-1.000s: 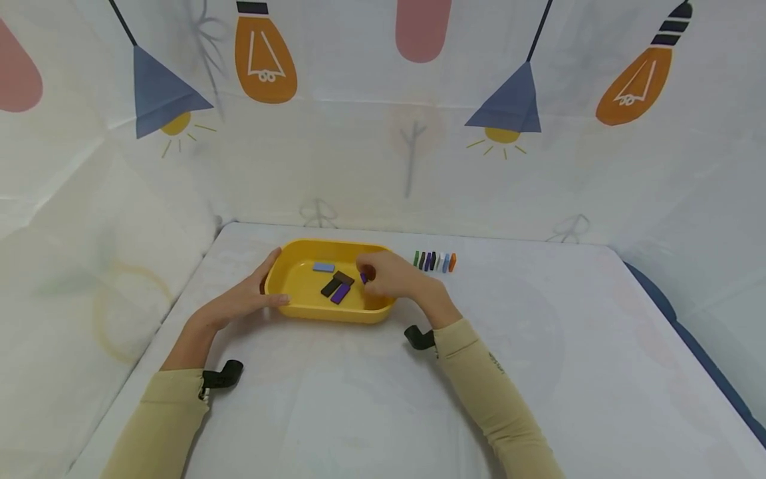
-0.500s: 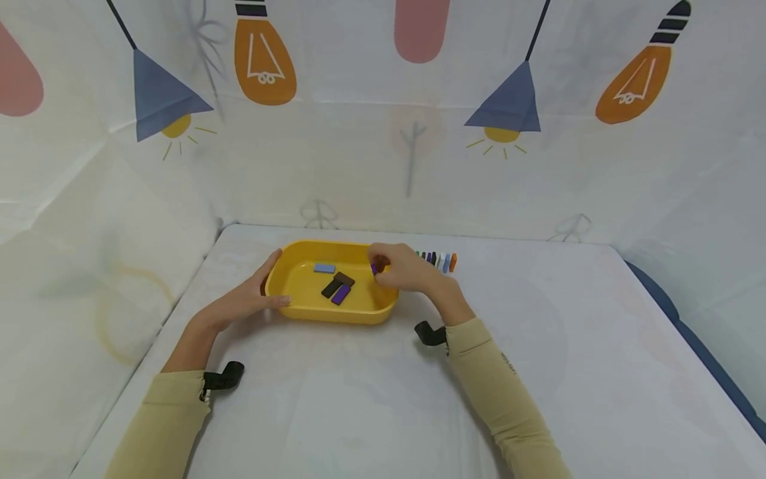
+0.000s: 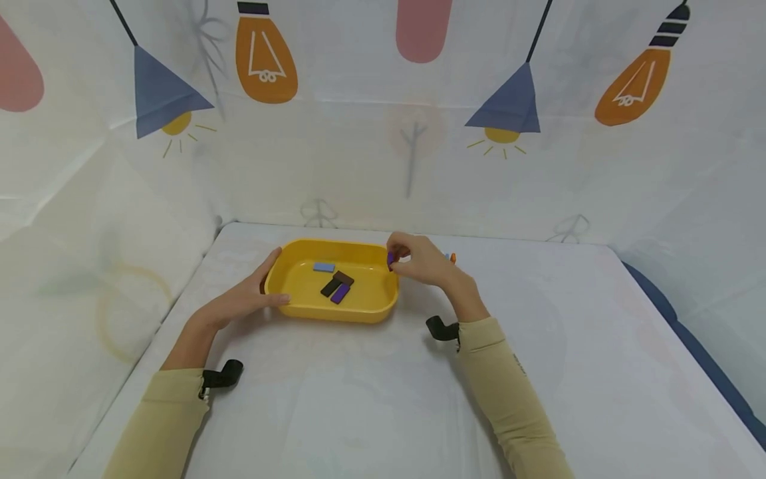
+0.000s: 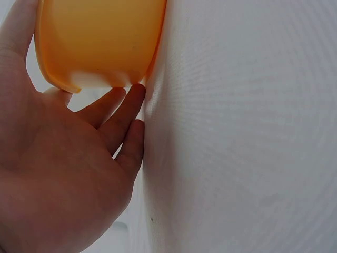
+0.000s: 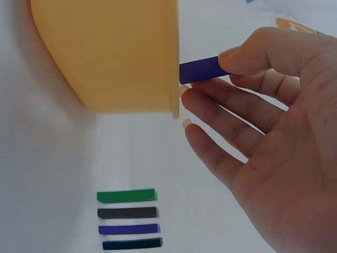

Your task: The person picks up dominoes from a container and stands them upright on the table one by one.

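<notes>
A yellow tray [image 3: 365, 313] stands toward the back of the white table. My left hand [image 3: 242, 299] grips its left end, thumb at the near corner and fingers along the end wall. Between thumb and fingers of my right hand [image 3: 425, 259] is a small purple block [image 5: 200, 70], held at the tray's right rim. Inside the tray lie a light blue block [image 3: 324, 267], a brown block [image 3: 344, 279], a black block [image 3: 330, 287] and another purple block [image 3: 340, 293].
Right of the tray, several blocks stand in a row, mostly hidden by my right hand in the head view. The right wrist view shows a green block [image 5: 127, 195] and a dark grey block [image 5: 128, 213] among them. A printed cloth wall [image 3: 359, 153] rises behind the table.
My right hand has moved right and slightly back with the purple block, from inside the tray to its right rim. It now covers most of the row. The left hand stays put.
</notes>
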A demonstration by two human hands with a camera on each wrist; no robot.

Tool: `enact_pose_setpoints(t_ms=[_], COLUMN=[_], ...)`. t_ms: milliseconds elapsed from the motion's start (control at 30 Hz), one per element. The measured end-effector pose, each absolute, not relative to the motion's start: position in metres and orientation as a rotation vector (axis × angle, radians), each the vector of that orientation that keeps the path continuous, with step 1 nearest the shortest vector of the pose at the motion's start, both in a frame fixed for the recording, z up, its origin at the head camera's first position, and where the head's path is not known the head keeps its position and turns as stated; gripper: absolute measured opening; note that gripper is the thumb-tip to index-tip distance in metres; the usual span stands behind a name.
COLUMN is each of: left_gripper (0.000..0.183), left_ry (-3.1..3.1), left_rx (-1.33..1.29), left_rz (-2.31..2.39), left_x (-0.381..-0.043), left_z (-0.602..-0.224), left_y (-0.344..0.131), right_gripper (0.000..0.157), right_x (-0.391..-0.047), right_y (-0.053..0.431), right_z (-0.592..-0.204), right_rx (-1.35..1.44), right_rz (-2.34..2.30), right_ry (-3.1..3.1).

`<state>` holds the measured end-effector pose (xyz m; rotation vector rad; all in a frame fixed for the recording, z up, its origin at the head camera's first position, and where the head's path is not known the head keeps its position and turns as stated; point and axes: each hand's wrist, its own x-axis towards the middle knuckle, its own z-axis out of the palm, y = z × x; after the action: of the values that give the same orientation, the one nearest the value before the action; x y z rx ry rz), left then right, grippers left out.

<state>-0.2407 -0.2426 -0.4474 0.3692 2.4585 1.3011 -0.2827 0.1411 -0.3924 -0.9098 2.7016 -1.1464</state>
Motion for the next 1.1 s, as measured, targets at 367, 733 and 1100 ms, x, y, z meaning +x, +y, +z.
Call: enact_pose_setpoints(t_ms=[367,733,1100], left_gripper=[0.106,0.106,0.106], left_ry=[2.466,2.463,2.457], left_rx=[0.373,0.371,0.376], left_rz=[1.302,1.299,1.302], left_x=[-0.241,-0.241,-0.242], left_z=[-0.447,-0.446,-0.448], left_y=[-0.245,-0.244,-0.243], right_gripper=[0.019,0.020,0.021], right_x=[-0.286,-0.289,-0.292], right_y=[0.164,0.191,0.214], right_z=[-0.386,-0.384,-0.384], right_rx=[-0.792,-0.681,-0.623], right_rz=[-1.214,-1.244,-1.252], right_ry=[2.731,2.808,2.847])
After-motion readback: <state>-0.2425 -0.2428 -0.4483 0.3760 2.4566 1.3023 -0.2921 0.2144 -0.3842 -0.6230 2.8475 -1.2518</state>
